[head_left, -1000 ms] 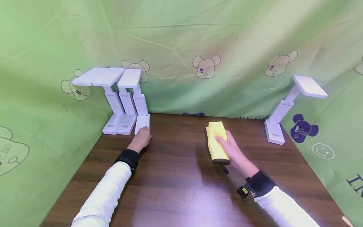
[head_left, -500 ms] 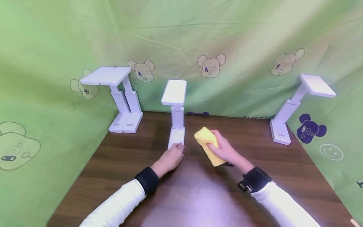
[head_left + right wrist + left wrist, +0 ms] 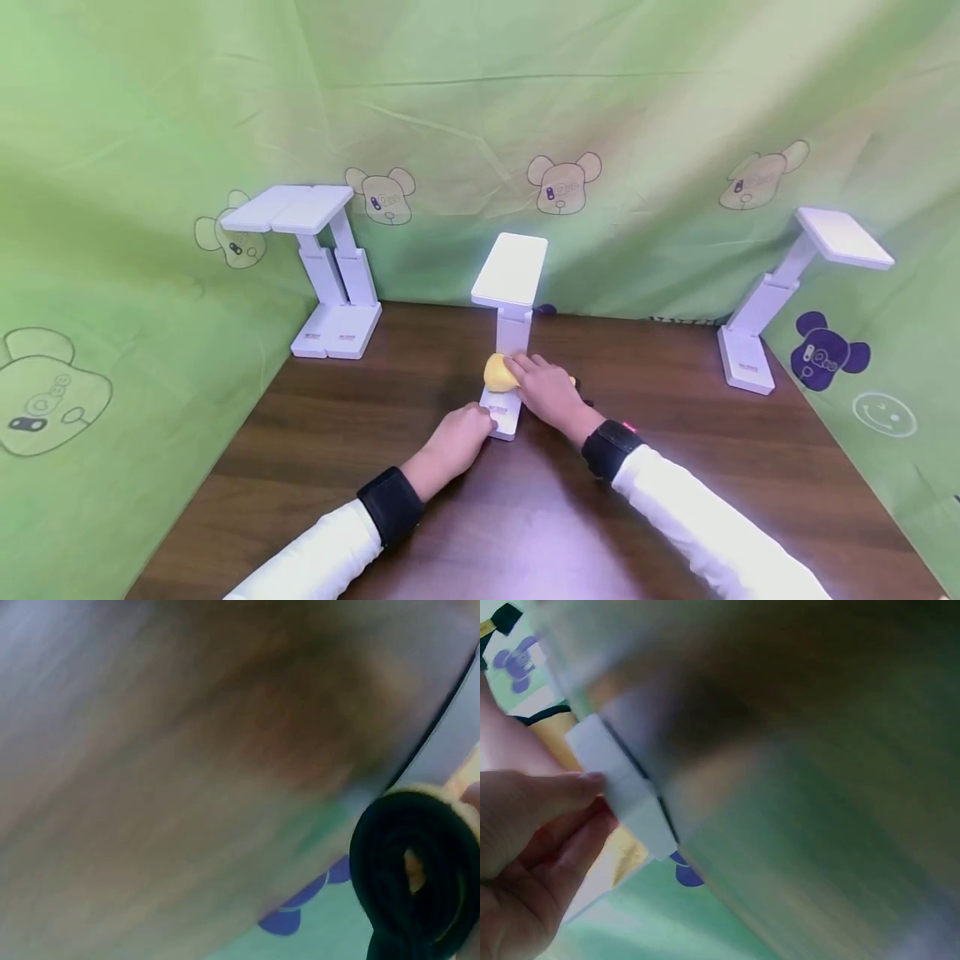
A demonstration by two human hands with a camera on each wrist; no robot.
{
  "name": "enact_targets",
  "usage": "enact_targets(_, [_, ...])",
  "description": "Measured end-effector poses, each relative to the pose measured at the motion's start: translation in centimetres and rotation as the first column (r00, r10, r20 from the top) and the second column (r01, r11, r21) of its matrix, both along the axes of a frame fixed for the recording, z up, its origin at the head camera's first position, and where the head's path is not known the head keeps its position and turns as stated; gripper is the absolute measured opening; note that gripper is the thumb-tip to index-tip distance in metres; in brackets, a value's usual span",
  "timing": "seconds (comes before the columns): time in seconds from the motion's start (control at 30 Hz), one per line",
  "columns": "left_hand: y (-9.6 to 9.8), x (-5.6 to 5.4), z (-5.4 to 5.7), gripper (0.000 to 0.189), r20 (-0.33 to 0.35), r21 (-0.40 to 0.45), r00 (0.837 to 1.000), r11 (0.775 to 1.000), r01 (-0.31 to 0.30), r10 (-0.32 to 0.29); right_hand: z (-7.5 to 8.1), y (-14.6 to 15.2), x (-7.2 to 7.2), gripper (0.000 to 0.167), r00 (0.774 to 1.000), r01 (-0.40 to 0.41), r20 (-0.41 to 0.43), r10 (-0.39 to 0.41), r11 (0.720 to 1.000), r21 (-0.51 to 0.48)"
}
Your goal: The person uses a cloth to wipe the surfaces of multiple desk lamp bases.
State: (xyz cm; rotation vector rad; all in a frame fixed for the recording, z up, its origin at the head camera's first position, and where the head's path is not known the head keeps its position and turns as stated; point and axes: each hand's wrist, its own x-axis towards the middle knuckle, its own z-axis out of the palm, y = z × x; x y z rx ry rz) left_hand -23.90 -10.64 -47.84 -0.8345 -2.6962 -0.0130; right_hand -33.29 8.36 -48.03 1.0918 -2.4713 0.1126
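Note:
A white folding desk lamp (image 3: 510, 271) stands mid-table in the head view, its flat panel over its base. My left hand (image 3: 456, 440) pinches the near left edge of that base. The left wrist view has thumb and fingers at the edge of the white base (image 3: 630, 787). With my right hand (image 3: 551, 392) I hold a yellow cloth (image 3: 498, 373) against the lamp, where stem meets base. The fingers partly cover the cloth. In the right wrist view the cloth's dark side (image 3: 367, 877) appears rolled up.
Two more white lamps stand side by side at the back left, the nearer one's base (image 3: 351, 329) touching its neighbour's (image 3: 312, 329). Another lamp (image 3: 745, 360) stands at the right. Green printed curtain (image 3: 450, 100) encloses the brown wooden table (image 3: 360, 400).
My left hand has drawn one lamp from the left group rightward to the middle. My right hand has brought the yellow cloth left onto that lamp.

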Motion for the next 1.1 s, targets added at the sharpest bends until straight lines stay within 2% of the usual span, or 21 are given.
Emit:
enact_targets(0.1, [-0.2, -0.1, -0.1, 0.013, 0.009, 0.026, 1.0, 0.999, 0.026, -0.026, -0.1, 0.1, 0.9, 0.048, 0.992, -0.077, 0.09, 0.084, 0.994, -0.08])
enact_targets(0.17, [-0.2, -0.1, -0.1, 0.013, 0.019, 0.051, 0.999, 0.998, 0.039, -0.04, 0.2, 0.3, 1.6, 0.045, 0.97, -0.157, 0.166, 0.176, 0.98, -0.126])
enact_targets(0.23, [-0.3, 0.0, -0.1, 0.014, 0.022, 0.052, 0.998, 0.997, 0.049, -0.051, 0.5, 0.5, 1.9, 0.04, 0.948, -0.208, 0.214, 0.235, 0.968, -0.141])
enact_targets(0.3, [-0.4, 0.0, 0.1, 0.014, 0.024, 0.032, 0.998, 0.998, 0.055, -0.056, 0.7, 0.4, 1.7, 0.039, 0.951, -0.198, 0.214, 0.222, 0.972, -0.13])
enact_targets(0.43, [-0.6, -0.1, 0.5, 0.012, 0.019, -0.028, 0.998, 0.998, 0.053, -0.053, 0.6, -0.5, 0.4, 0.049, 0.992, -0.049, 0.116, 0.056, 0.997, -0.057])
enact_targets(0.53, [-0.5, -0.1, 0.6, 0.013, 0.011, -0.047, 0.999, 0.998, 0.052, -0.052, 0.5, -0.9, 0.3, 0.056, 0.995, 0.0, 0.102, 0.002, 1.0, -0.023])
enact_targets(0.6, [-0.4, 0.0, 0.6, 0.015, 0.004, -0.041, 0.999, 0.998, 0.054, -0.054, 0.7, -1.0, 0.8, 0.052, 0.986, -0.037, 0.161, 0.042, 0.999, -0.035])
enact_targets(0.7, [-0.3, 0.1, 0.6, 0.017, -0.011, -0.043, 0.998, 0.997, 0.057, -0.057, 1.3, -0.9, 1.9, 0.043, 0.943, -0.113, 0.308, 0.128, 0.991, -0.068])
enact_targets(0.77, [-0.2, 0.2, 0.7, 0.019, -0.019, -0.056, 0.998, 0.997, 0.058, -0.059, 1.8, -0.8, 2.3, 0.037, 0.915, -0.127, 0.375, 0.147, 0.989, -0.077])
enact_targets(0.8, [-0.2, 0.2, 0.7, 0.02, -0.022, -0.065, 0.998, 0.996, 0.058, -0.059, 1.9, -0.8, 2.4, 0.034, 0.911, -0.119, 0.387, 0.14, 0.99, -0.076])
enact_targets(0.87, [-0.3, 0.2, 0.8, 0.02, -0.015, -0.069, 0.998, 0.996, 0.058, -0.059, 2.0, -1.1, 2.1, 0.031, 0.935, -0.079, 0.342, 0.094, 0.995, -0.058])
enact_targets(0.97, [-0.1, 0.1, 1.0, 0.017, 0.006, -0.075, 0.998, 0.996, 0.055, -0.055, 1.5, -1.6, 1.2, 0.032, 0.979, -0.002, 0.205, 0.012, 0.999, -0.049])
enact_targets(1.03, [0.1, 0.3, 1.1, 0.014, 0.031, -0.078, 0.998, 0.995, 0.056, -0.054, 1.0, -1.8, 0.8, 0.035, 0.991, 0.026, 0.134, -0.02, 0.999, -0.043])
enact_targets(1.1, [0.4, 0.6, 1.2, 0.012, 0.055, -0.088, 0.997, 0.995, 0.054, -0.049, 0.8, -1.5, 0.8, 0.037, 0.991, 0.012, 0.137, -0.006, 0.999, -0.046])
